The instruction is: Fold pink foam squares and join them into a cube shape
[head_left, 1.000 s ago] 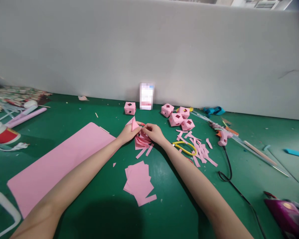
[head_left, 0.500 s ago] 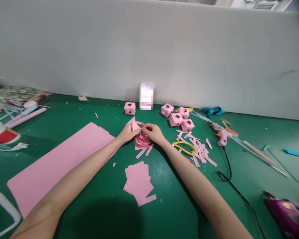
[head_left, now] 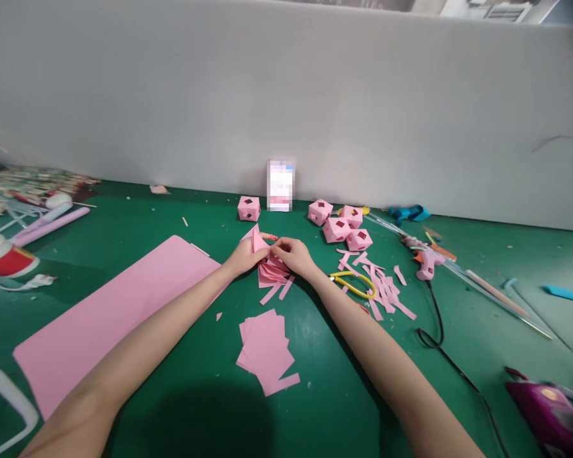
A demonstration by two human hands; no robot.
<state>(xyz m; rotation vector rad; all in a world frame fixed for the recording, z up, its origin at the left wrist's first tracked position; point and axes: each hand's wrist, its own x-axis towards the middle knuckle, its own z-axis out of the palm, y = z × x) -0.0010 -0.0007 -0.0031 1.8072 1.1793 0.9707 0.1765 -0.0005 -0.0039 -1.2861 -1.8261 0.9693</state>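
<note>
My left hand is closed on a folded piece of pink paper, its peak sticking up above the thumb. My right hand meets it from the other side, fingertips pinched at the same folded paper; the exact hold is partly hidden. Below the hands lie more folded pink pieces and a few narrow strips. Nearer to me, a loose stack of pink paper squares rests on the green table. A large pink sheet lies under and beside my left forearm.
Pink paper cubes with cut-out holes stand toward the wall, one more cube left of a propped phone. Right are yellow-handled scissors, paper strips, and a pink glue gun with a black cord. A red-and-white cup stands left.
Almost nothing differs. Both hands stay at the folded paper in the same place, with only a very slight shift of the right fingers and the camera.
</note>
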